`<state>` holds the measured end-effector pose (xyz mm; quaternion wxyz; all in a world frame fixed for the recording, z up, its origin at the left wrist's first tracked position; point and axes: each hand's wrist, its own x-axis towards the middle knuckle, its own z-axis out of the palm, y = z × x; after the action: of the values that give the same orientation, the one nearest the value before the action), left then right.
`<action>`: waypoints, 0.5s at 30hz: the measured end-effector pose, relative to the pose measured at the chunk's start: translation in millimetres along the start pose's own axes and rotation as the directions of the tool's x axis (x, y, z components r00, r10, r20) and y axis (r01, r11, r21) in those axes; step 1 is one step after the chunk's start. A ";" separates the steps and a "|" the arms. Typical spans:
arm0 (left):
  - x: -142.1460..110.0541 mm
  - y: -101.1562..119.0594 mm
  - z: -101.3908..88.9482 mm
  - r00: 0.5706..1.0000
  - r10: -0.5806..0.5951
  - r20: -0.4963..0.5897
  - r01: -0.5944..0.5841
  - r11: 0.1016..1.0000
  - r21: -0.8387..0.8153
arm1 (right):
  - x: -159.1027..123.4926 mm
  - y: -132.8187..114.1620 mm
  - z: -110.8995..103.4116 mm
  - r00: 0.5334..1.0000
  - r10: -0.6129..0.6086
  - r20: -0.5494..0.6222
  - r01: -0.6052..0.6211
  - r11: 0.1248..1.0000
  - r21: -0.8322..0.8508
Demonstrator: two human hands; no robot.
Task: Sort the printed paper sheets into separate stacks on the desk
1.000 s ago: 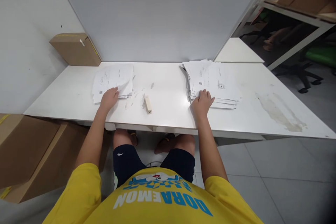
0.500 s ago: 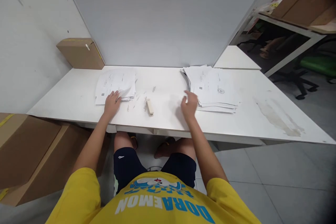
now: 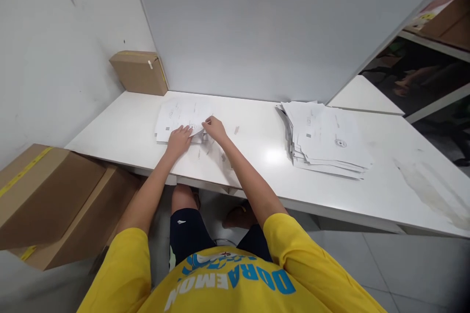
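On the left of the white desk lies a stack of printed paper sheets (image 3: pixel 176 112). My left hand (image 3: pixel 179 141) rests on its front edge, fingers stretched out over the top sheet. At the stack's right corner, my right hand (image 3: pixel 215 129) pinches the lifted corner of the top sheet between thumb and fingers. A thicker, uneven stack of printed sheets (image 3: pixel 323 132) lies to the right, away from both hands; a round stamp shows on its top sheet. My right forearm covers the spot where the small cream-coloured bar lay.
A cardboard box (image 3: pixel 139 72) stands in the desk's back left corner against the wall. A tall grey panel (image 3: pixel 242 29) rises along the back edge of the white desk (image 3: pixel 257 132). Larger cardboard boxes (image 3: pixel 47 190) sit at the lower left, beside the desk.
My right hand has left the right stack and crossed leftward to the left stack, where it now grips a sheet's corner. My left hand stays on that stack. The view has turned left.
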<state>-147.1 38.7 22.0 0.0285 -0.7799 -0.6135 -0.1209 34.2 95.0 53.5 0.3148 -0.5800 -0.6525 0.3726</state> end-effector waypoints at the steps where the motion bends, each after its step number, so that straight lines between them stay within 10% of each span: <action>1: 0.7 2.2 0.5 1.000 0.000 0.007 0.000 1.000 0.006 | 0.2 1.4 3.8 1.000 0.014 -0.016 -0.014 0.999 0.028; 11: 9.4 -8.5 -6.8 0.990 0.082 0.114 -0.060 0.982 -0.180 | 26.9 15.2 15.8 0.975 0.212 -0.071 -0.195 0.962 0.193; 13: 13.1 -26.0 -11.5 0.998 -0.064 0.025 0.068 0.965 -0.254 | 29.1 13.2 18.1 0.973 0.220 -0.064 -0.201 0.953 0.225; 15: 16.2 -44.0 -14.8 0.912 -0.398 -0.093 0.354 0.882 -0.311 | 30.1 9.6 21.4 0.968 0.245 -0.049 -0.222 0.935 0.277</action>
<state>-188.3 62.1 35.4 -0.0617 -0.6297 -0.7251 -0.2718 17.2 122.7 33.5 0.3710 -0.6202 -0.5085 0.4682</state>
